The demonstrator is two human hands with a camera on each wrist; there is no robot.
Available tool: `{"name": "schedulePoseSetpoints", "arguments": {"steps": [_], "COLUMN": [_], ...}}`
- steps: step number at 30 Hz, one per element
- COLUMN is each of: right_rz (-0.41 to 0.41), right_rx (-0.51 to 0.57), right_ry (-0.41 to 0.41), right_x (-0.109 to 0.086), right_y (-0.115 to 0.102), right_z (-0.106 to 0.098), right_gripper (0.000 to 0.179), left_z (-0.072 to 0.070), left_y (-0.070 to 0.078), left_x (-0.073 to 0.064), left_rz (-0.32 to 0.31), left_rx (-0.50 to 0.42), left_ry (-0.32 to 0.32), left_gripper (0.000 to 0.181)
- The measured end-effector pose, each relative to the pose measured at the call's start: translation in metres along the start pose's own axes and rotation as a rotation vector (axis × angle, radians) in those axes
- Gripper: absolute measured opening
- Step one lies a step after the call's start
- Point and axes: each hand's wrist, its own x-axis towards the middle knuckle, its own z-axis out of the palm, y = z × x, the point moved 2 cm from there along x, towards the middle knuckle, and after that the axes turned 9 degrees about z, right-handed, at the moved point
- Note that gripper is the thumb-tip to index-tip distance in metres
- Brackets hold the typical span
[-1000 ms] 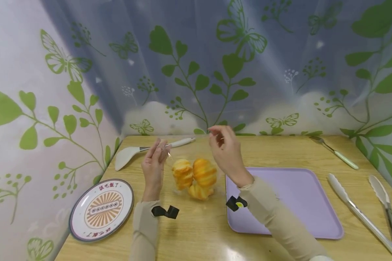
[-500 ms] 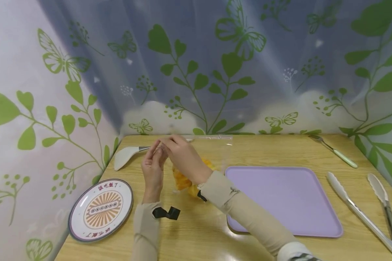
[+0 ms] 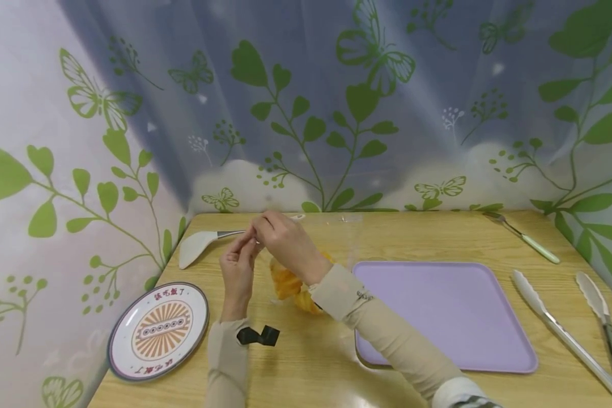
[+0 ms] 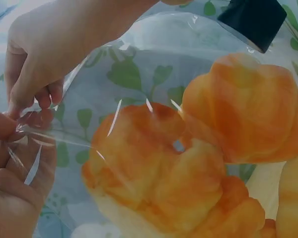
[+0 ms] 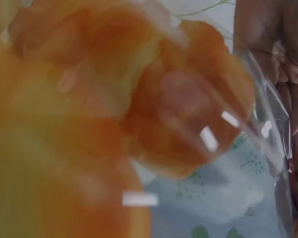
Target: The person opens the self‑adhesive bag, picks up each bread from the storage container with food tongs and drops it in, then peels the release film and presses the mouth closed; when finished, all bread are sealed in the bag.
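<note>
Several golden-orange bread rolls (image 3: 285, 280) sit inside a clear plastic bag (image 3: 354, 241) at the middle of the table. My left hand (image 3: 237, 275) pinches the bag's upper left corner. Crossing in front of the rolls, my right hand (image 3: 288, 243) pinches the same corner, its fingertips right against the left ones. In the left wrist view, both sets of fingertips meet on the crinkled film, left of the rolls (image 4: 154, 163). The right wrist view shows glossy bag film (image 5: 270, 129) gathered by fingers at the right edge. My right forearm hides some of the rolls.
A patterned plate (image 3: 158, 331) lies front left, and a white spatula (image 3: 196, 248) lies behind the hands. To the right are a purple tray (image 3: 438, 317), metal tongs (image 3: 566, 334) and a green-handled fork (image 3: 538, 248). A printed curtain (image 3: 306, 113) borders the table's back.
My right hand has left the bag's right part, moved left across the rolls and met my left hand at the left corner. The left hand has stayed nearly in place.
</note>
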Motion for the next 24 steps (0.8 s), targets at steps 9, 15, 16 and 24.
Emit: {"name": "schedulePoseSetpoints", "arguments": {"steps": [9,15,16,24], "right_rz": [0.533,0.795,0.82,0.918], "right_rx": [0.636,0.863,0.881,1.13], "right_ry": [-0.195,-0.323,-0.343,-0.426], "right_x": [-0.003,-0.007,-0.007,-0.007], "right_y": [0.002,0.002,0.002,0.01], "right_z": [0.001,-0.003,-0.004,-0.008], "right_gripper": [0.011,0.018,0.02,0.025], "left_z": [0.002,0.002,0.002,0.001], "left_y": [0.002,0.001,0.0,-0.005], "left_x": [0.001,0.0,0.0,0.0], "left_rz": [-0.03,0.003,0.015,0.072], "left_rx": [0.008,0.005,0.005,-0.074], "left_ry": [-0.052,-0.1,-0.111,-0.14], "left_gripper": [0.04,0.041,0.041,0.041]}}
